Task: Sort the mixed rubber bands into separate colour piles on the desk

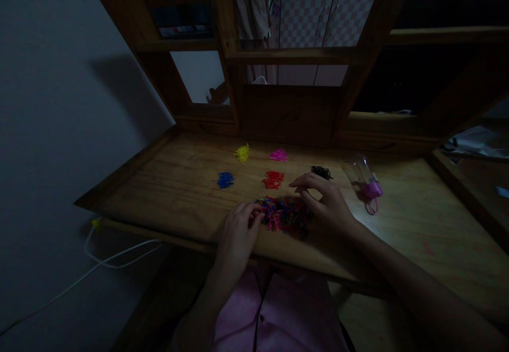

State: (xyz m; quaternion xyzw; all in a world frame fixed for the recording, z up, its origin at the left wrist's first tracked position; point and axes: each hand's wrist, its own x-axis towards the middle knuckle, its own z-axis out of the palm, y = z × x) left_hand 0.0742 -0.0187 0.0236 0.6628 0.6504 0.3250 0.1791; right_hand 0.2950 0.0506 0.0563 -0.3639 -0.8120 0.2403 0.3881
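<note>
On the desk (175, 174), left grip (237, 231) curled at a multicoloured pile (274, 217), right grip (329, 199) loosely curved above, both contents unclear.

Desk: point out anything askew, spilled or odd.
Only the clear bottle stands out: it appears to lie on its side, right of the black pile, instead of standing upright. I see no spill.

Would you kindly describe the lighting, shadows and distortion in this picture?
All in the head view: dim light overall; a pale sheen on the brown wooden tabletop near the clear plastic, purple-capped bottle; a soft shadow on the bluish-grey wall; wide-angle stretching towards the edges; the heap of small multicoloured pieces partly lost in darkness.
</note>
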